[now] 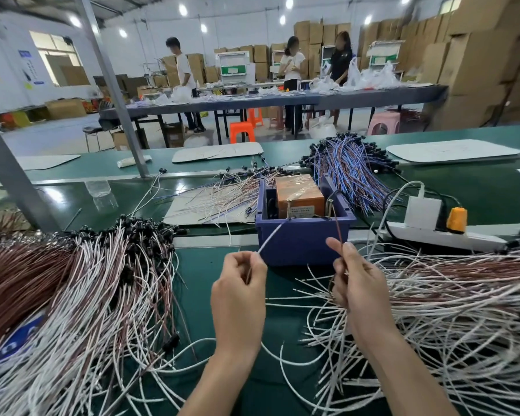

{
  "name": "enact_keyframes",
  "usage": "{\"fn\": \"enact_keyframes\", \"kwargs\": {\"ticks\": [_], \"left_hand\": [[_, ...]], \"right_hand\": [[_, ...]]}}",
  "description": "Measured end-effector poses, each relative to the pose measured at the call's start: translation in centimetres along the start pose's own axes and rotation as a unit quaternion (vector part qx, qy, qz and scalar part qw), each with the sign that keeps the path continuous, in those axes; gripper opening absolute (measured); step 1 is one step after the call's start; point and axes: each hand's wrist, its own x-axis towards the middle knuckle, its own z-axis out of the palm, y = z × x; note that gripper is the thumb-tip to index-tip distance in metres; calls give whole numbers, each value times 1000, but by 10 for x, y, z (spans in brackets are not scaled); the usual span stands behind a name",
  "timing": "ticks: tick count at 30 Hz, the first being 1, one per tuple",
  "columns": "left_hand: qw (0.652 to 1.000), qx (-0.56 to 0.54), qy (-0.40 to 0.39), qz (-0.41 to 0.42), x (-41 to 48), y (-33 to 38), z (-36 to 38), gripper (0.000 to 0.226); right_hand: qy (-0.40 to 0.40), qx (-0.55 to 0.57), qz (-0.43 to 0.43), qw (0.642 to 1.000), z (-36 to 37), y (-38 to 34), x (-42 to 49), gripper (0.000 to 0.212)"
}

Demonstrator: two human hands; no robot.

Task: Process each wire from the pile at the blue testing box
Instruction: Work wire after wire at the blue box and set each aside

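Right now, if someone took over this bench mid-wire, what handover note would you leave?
Left hand pinches the white wire end; right hand pinches the brown wire end.
Both ends point up at the blue testing box; contact with its screw posts cannot be told.
A left pile and a right pile flank the hands; which is done is unclear.
Left to do: test this wire, then the rest.

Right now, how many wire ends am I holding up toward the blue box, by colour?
white wire end, pinched in the left hand: 1
brown wire end, pinched in the right hand: 1
Total: 2
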Motion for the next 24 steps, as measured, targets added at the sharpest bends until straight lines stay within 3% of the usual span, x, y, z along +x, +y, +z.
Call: {"fn": "enact_keyframes", "kwargs": {"ticks": [9,15,24], "left_hand": [[984,154,71,51,22,15,17,16],[983,163,41,77,18,11,23,12],[982,142,64,104,12,15,20,14]], "right_hand": [[116,11,-44,992,11,4,5,8],[133,19,-61,989,9,3,7,8],[173,-9,-57,983,8,6,7,11]]}}
